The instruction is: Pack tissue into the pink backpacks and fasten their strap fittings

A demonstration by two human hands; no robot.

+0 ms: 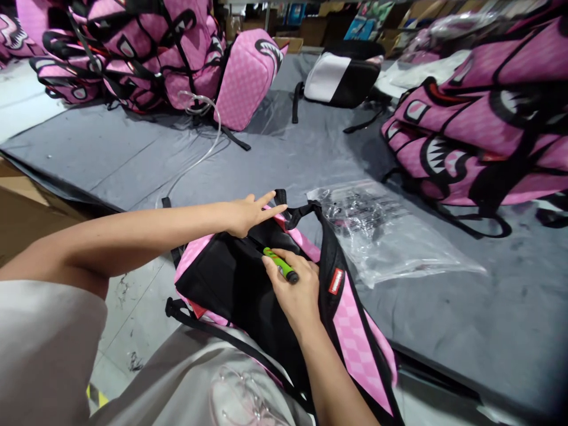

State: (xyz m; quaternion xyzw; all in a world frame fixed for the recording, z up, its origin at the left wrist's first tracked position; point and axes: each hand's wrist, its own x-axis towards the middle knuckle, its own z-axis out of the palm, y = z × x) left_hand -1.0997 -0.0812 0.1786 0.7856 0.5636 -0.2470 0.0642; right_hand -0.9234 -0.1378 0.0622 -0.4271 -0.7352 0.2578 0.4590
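Note:
A pink-checked backpack (355, 337) with black fabric panels and a red label rests against my lap and the table edge. My right hand (295, 290) is closed around a green marker pen (279, 264) with a black end, held over the black fabric. The pen's tip is hard to make out against the dark bag. My left hand (248, 216) lies at the top of the backpack near its black handle loop (299, 214), two fingers stretched out and apart. Its thumb is hidden.
A clear plastic bag (394, 248) lies right of the backpack on the grey-covered table (501, 319). Pink backpacks are piled at the left (146, 53) and right (483, 130). A pink-checked case (246, 83) and a black-and-white bag (344, 74) stand farther back.

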